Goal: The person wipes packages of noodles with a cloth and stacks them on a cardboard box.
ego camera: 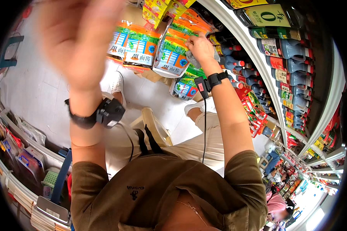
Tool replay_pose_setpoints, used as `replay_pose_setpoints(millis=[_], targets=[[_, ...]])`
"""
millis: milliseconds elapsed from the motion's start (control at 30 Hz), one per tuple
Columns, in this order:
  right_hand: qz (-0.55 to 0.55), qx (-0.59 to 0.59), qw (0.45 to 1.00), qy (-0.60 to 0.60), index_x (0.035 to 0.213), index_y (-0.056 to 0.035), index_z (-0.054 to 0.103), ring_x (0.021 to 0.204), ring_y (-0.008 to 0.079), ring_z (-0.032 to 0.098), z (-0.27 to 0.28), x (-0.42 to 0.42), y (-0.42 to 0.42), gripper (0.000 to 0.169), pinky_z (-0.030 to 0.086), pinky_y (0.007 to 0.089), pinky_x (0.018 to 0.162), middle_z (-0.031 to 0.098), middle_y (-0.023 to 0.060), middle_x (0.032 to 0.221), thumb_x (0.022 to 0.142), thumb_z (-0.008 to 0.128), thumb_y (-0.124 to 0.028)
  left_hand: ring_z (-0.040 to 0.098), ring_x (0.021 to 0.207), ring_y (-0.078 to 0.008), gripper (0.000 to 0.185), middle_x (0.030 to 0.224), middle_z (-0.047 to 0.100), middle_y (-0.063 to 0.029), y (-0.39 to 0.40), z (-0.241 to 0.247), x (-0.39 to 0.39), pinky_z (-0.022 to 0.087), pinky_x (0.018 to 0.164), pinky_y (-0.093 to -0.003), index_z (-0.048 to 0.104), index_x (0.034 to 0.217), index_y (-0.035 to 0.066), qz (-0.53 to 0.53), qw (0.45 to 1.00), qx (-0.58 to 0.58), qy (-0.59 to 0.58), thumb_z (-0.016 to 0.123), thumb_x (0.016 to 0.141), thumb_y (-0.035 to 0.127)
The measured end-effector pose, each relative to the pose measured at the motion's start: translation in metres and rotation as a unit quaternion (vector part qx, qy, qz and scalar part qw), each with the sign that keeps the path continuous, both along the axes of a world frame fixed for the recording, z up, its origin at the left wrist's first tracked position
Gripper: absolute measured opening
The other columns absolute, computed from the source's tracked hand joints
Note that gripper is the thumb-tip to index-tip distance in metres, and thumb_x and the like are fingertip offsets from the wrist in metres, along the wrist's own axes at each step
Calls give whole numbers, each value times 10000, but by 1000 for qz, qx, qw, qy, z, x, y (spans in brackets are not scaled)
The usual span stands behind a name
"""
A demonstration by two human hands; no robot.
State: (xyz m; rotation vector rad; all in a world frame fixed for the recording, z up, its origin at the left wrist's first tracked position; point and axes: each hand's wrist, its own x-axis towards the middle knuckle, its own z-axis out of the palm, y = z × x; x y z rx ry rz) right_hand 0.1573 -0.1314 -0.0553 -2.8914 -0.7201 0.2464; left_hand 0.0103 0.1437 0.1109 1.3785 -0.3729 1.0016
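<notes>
My left hand (pixel 76 43) is raised close to the camera at the upper left, badly blurred, with its fingertips cut off by the frame's top edge. Whether it holds anything cannot be seen. Further off, my right hand (pixel 201 47) is bent around a grey cloth (pixel 194 60) against the packets. Under its fingers is an open display carton (pixel 169 72) of orange, green and white sauce packets (pixel 173 49). A second group of the same packets (pixel 141 47) stands to its left. Lower down, more packets (pixel 186 86) sit near the floor.
Shelves (pixel 255 37) of dark sauce bottles (pixel 294 60) curve along the right. Yellow sachets (pixel 156 13) hang above the packets. A low stool (pixel 150 121) is between my legs. Plastic baskets (pixel 50 180) fill the left shelf. A person in pink (pixel 277 205) is far off at lower right.
</notes>
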Motion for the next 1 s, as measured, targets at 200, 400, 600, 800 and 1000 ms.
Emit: replay_pose_setpoints(millis=[200,400,600,800,1000], targets=[[-6,-42,996,80,904,-155,676,936,294,615,-2,10,13,186,504,411,766,620,105,1043,795,632,-299,603,893,-276,213,938,626,-126,-68,-97,34,479,791,-363,597,1009,45,-168,861,331,349,633,813,119],[4,-32,996,85,897,-130,643,912,296,621,-5,12,8,153,500,408,748,647,109,978,776,651,-223,571,1002,-339,331,1042,613,-165,-91,-148,22,457,863,-408,603,1080,38,-310,648,479,504,665,774,147],[-25,58,998,23,841,-106,622,862,301,626,-3,13,2,127,493,413,720,663,97,858,768,661,-202,543,1073,-359,416,1117,584,-199,-105,-177,31,441,907,-402,563,1156,-5,-334,611,462,549,665,791,166],[-58,42,997,15,1141,-145,544,878,320,632,11,14,13,417,496,426,722,667,138,895,746,678,-156,595,973,-376,414,1020,618,-231,-117,-234,27,487,802,-415,562,1091,-42,-306,647,439,542,673,780,208],[-90,33,993,64,1371,-166,366,883,318,633,22,23,12,759,495,420,737,667,95,913,709,735,-185,590,1007,-369,448,1048,615,-245,-136,-246,36,479,837,-414,572,1057,-56,-335,605,448,567,678,767,268]])
